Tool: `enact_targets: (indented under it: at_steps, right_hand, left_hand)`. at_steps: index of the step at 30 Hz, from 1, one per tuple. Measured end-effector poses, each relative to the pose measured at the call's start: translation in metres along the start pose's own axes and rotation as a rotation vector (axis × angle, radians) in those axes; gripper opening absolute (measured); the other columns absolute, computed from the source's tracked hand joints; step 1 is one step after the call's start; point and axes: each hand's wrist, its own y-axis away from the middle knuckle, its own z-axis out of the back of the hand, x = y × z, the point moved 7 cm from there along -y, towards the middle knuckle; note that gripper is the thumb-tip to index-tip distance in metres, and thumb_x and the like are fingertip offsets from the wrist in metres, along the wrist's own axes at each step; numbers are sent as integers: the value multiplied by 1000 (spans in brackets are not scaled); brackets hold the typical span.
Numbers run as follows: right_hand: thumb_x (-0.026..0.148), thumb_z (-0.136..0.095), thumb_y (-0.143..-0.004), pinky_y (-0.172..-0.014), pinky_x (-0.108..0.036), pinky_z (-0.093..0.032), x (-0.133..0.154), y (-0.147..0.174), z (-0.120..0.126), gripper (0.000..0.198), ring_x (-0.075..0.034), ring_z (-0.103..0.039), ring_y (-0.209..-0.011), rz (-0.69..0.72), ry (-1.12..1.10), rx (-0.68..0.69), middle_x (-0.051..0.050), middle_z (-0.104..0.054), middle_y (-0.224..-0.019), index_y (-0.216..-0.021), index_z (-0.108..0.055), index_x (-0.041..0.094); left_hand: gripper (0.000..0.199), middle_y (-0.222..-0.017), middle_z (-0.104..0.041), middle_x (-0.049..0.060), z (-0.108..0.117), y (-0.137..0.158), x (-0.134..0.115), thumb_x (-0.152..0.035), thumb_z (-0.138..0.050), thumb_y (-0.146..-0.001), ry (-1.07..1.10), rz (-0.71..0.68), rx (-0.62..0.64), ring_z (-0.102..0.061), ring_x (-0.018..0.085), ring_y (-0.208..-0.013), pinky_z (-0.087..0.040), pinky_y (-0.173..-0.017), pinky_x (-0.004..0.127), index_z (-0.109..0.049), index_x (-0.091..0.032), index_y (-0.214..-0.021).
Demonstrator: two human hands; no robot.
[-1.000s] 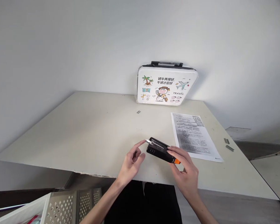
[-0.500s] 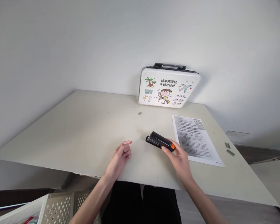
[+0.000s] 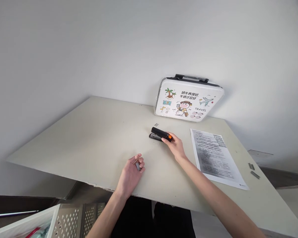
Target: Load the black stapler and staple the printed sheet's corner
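My right hand [image 3: 175,145] grips the rear end of a black stapler [image 3: 160,134] with an orange piece at its back. The stapler is over the middle of the table, its front end pointing left, with a gap between top arm and base. Palm up near the front edge, my left hand [image 3: 132,173] has its fingers curled round a small grey strip of staples [image 3: 138,166]. Another bit of staple strip [image 3: 156,125] lies just behind the stapler. A printed sheet of paper [image 3: 216,158] lies flat to the right of my right hand.
A white case [image 3: 188,102] with cartoon prints leans against the wall at the table's back. Two staple strips [image 3: 255,174] lie near the right edge of the table [image 3: 76,138]. A white basket [image 3: 72,221] with perforated sides stands below, at the lower left.
My right hand has carried the stapler forward and slightly left, toward the back of the table. My left hand has turned palm up, showing the staple strip in its fingers. The view has shifted slightly.
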Motion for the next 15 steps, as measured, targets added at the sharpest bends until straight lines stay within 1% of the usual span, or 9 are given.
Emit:
enact_targets:
  at_steps: [5, 8, 10, 12, 14, 15]
  right_hand:
    - [50, -73, -79, -98, -43, -56, 0, -35, -29, 47, -27, -72, -103, 51, 39, 24, -8, -79, -118, -117, -73, 22]
    - [46, -72, -80, -100, -43, -55, 8, -52, -36, 44, -28, -72, -106, 103, 79, 55, -9, -78, -119, -116, -72, 22]
    - [44, -71, -82, -101, -45, -55, 18, -55, -35, 40, -28, -72, -106, 150, 113, 84, -11, -78, -117, -115, -71, 20]
    - [40, -70, -84, -106, -47, -51, 34, -45, -29, 39, -30, -69, -113, 205, 147, 92, -14, -75, -121, -117, -69, 19]
    - [38, -69, -88, -116, -50, -44, 54, -18, -21, 41, -31, -61, -129, 282, 181, 83, -16, -68, -135, -125, -64, 20]
    - [36, -66, -93, -119, -49, -43, 66, 2, -17, 41, -29, -58, -135, 335, 194, 85, -14, -65, -140, -131, -61, 22]
  left_hand:
    - [10, -87, -54, 2, 2, 0, 0, -23, -66, -94, -4, 0, -15, -53, 13, -73, -47, -65, 25, -69, -15, -99]
    - [10, -87, -57, 3, 4, -2, 1, -24, -67, -94, -6, -9, -21, -55, 13, -74, -48, -65, 25, -70, -16, -99]
    - [11, -89, -61, 4, 6, -3, 1, -24, -66, -96, -5, -15, -16, -59, 13, -77, -50, -69, 26, -71, -15, -100]
    - [17, -94, -65, 7, 7, -5, 2, -27, -62, -100, -6, -9, -9, -63, 15, -84, -52, -75, 27, -72, -14, -103]
    - [25, -104, -71, 11, 8, -7, 5, -32, -59, -103, -5, 13, -5, -68, 19, -97, -54, -85, 29, -73, -12, -108]
    - [28, -110, -72, 13, 6, -8, 6, -34, -58, -104, -1, 26, 1, -69, 21, -105, -53, -91, 31, -73, -11, -111]
